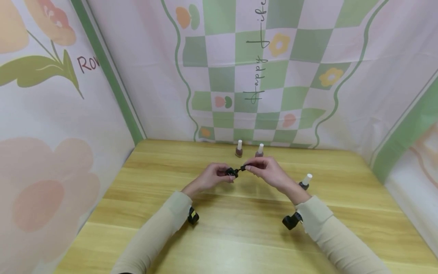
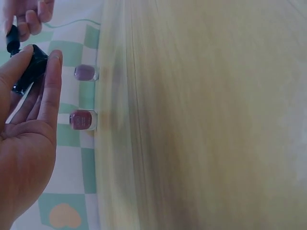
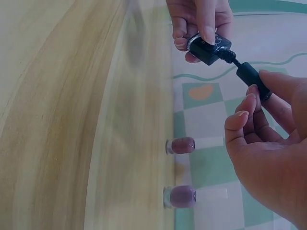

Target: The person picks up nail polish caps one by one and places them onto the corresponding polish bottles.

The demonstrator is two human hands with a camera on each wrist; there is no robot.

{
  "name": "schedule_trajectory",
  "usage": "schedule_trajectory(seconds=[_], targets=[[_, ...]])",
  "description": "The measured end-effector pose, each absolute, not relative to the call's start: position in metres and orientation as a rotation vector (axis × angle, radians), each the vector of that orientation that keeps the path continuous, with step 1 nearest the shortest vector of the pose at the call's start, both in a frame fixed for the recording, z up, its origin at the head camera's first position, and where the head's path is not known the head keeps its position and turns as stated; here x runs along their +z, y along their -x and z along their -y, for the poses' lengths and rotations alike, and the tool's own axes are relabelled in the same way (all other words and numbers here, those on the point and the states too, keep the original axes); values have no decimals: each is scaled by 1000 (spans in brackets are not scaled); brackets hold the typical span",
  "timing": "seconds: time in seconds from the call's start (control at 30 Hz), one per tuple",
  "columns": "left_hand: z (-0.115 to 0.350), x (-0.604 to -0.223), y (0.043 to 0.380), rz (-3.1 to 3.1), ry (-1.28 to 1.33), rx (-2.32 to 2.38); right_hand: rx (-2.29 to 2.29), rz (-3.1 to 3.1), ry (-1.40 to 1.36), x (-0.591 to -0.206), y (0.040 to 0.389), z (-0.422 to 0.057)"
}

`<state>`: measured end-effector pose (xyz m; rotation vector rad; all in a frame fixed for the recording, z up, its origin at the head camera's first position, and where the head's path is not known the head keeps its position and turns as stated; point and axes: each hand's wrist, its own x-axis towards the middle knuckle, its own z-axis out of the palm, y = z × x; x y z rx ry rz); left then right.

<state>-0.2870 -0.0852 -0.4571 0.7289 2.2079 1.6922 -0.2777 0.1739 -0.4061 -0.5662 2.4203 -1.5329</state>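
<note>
My left hand (image 1: 213, 176) pinches a small black nail polish bottle (image 3: 209, 48) between thumb and fingers, tilted with its neck toward my right hand (image 1: 268, 172). The right thumb and fingers pinch the bottle's black brush cap (image 3: 253, 79). A thin dark stem runs from the cap to the bottle neck, so the cap stands a little away from the neck with the brush end at or inside the opening. Both hands are over the far part of the table. In the left wrist view the bottle (image 2: 32, 69) is partly covered by the left thumb.
Behind the hands stand a dark red polish bottle (image 1: 239, 149) and a mauve one (image 2: 85, 73), both white-capped. Another white-capped bottle (image 1: 304, 182) stands by my right forearm, partly hidden. The wooden table (image 1: 232, 236) ends at a patterned cloth (image 1: 222, 80) at the back.
</note>
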Motion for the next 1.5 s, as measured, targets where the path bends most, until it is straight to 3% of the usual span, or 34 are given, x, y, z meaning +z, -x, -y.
schedule_trajectory(seconds=[1.5], targets=[[78,-461,285,-2227,-813,1623,-1335,-2472,745,-409,278,-168]])
